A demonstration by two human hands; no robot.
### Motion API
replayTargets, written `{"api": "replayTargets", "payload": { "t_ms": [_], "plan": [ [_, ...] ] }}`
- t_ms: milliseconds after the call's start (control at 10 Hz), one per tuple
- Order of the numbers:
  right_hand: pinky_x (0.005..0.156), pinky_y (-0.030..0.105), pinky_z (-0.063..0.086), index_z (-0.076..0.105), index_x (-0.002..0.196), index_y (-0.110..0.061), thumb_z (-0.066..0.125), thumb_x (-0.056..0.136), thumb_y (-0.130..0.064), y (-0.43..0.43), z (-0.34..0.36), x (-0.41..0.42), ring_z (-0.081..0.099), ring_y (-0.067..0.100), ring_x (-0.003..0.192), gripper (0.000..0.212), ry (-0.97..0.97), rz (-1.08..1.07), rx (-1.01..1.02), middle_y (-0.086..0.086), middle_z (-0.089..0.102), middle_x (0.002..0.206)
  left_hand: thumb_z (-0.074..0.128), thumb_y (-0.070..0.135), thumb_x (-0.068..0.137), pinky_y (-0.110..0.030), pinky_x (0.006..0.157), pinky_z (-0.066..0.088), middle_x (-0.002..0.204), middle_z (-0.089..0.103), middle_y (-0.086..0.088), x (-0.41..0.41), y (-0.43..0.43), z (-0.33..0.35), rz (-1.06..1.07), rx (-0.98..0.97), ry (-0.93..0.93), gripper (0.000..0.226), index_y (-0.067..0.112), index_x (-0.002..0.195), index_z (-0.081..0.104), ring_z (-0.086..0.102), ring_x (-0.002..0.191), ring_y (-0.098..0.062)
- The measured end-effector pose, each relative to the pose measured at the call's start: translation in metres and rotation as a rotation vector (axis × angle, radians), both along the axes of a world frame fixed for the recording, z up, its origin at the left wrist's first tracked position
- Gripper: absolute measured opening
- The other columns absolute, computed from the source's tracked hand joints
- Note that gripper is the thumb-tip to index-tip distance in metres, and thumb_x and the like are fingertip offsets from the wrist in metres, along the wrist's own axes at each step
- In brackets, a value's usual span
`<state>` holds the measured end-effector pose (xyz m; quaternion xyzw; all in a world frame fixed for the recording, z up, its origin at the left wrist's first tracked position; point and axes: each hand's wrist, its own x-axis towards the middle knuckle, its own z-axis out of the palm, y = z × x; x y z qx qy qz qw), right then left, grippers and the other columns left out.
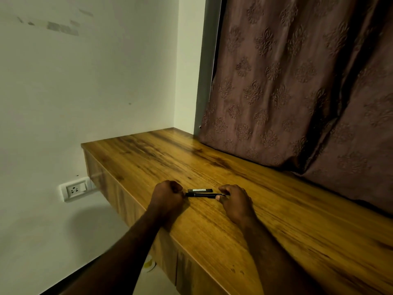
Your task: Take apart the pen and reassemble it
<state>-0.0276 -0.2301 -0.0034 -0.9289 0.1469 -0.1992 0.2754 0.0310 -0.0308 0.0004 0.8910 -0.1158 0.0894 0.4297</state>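
Observation:
A slim black pen body (202, 195) is held level just above the wooden desk (234, 220). My left hand (168, 195) is closed around its left end. My right hand (235, 200) pinches its right end, where a thin tip shows between the fingers. Just behind the pen, a separate black pen part (200, 190) with a pale label lies flat on the desk, untouched by either hand.
A brown patterned curtain (297, 92) hangs over the desk's far right side. The desk's left edge drops off near my left hand. A white wall socket (74, 190) sits low on the wall at the left. A small pale object (149, 265) lies on the floor below.

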Motion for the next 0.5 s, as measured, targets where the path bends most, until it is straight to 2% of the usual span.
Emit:
{"api": "replayTargets", "payload": {
  "t_ms": [100, 200, 300, 400, 500],
  "plan": [
    [0.092, 0.041, 0.051, 0.069, 0.109, -0.026, 0.062, 0.089, -0.029, 0.001, 0.001, 0.001, 0.062, 0.017, 0.106, 0.022, -0.045, -0.012, 0.059, -0.005, 0.068, 0.113, 0.068, 0.017, 0.082, -0.015, 0.066, 0.037, 0.075, 0.064, 0.004, 0.003, -0.001, -0.002, 0.014, -0.062, -0.002, 0.003, 0.015, 0.083, 0.07, 0.061, 0.077, -0.013],
    [0.085, 0.042, 0.053, 0.07, 0.096, -0.027, 0.06, 0.09, -0.031, 0.004, 0.001, -0.002, 0.066, 0.018, 0.094, 0.013, -0.079, -0.012, 0.128, -0.005, 0.072, 0.099, 0.069, 0.015, 0.082, -0.005, 0.054, 0.036, 0.076, 0.065, 0.003, 0.001, 0.0, -0.003, 0.018, -0.154, 0.008, 0.005, 0.012, 0.085, 0.069, 0.059, 0.072, -0.01],
    [0.084, 0.041, 0.053, 0.07, 0.094, -0.024, 0.059, 0.091, -0.03, 0.003, 0.003, 0.0, 0.065, 0.016, 0.09, 0.013, -0.108, -0.006, 0.184, -0.004, 0.072, 0.096, 0.068, 0.013, 0.082, -0.001, 0.055, 0.038, 0.076, 0.067, 0.002, 0.003, 0.003, -0.002, -0.001, -0.253, 0.022, 0.003, 0.01, 0.083, 0.07, 0.06, 0.069, -0.007],
    [0.083, 0.034, 0.053, 0.07, 0.099, -0.017, 0.058, 0.093, -0.027, -0.001, 0.0, 0.01, 0.063, 0.015, 0.092, 0.017, -0.125, -0.038, 0.202, 0.0, 0.07, 0.101, 0.068, 0.015, 0.082, -0.025, 0.07, 0.053, 0.074, 0.072, -0.004, 0.021, 0.011, 0.001, -0.044, -0.376, 0.157, 0.009, 0.012, 0.075, 0.073, 0.067, 0.072, -0.016],
    [0.074, 0.026, 0.046, 0.069, 0.096, -0.016, 0.055, 0.095, -0.024, -0.009, 0.007, 0.033, 0.062, 0.013, 0.088, 0.016, -0.175, -0.044, 0.214, -0.003, 0.069, 0.096, 0.069, 0.02, 0.085, -0.034, 0.077, 0.052, 0.077, 0.073, -0.008, 0.049, 0.015, 0.008, -0.016, -0.419, 0.2, 0.014, 0.009, 0.078, 0.073, 0.068, 0.076, -0.022]
  ]
}}
